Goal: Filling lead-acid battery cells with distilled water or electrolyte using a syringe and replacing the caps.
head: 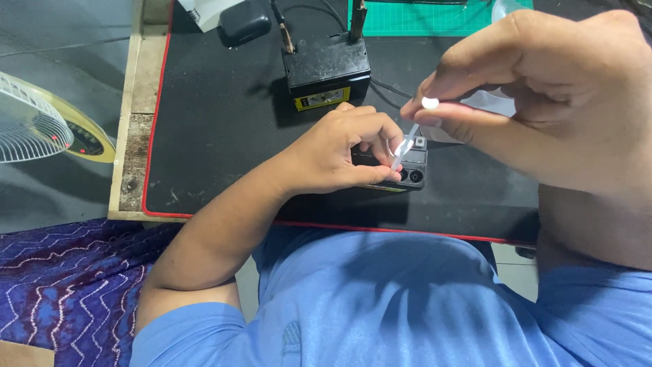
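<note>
Right hand (pixel 543 95) pinches a small white-tipped tool (pixel 411 134) between thumb and forefinger, I see, its clear tip angled down onto the top of the small black device (pixel 411 170). Left hand (pixel 346 153) clamps that device against the black mat (pixel 224 136) on the counter (pixel 132 136), steadying it; a black battery box (pixel 326 71) sits just behind.

Left hand (pixel 343 153) lies low, arm stretched forward, fingers curled in a closed grip. Right hand (pixel 543 95) hovers higher, thumb and forefinger pinched together.
</note>
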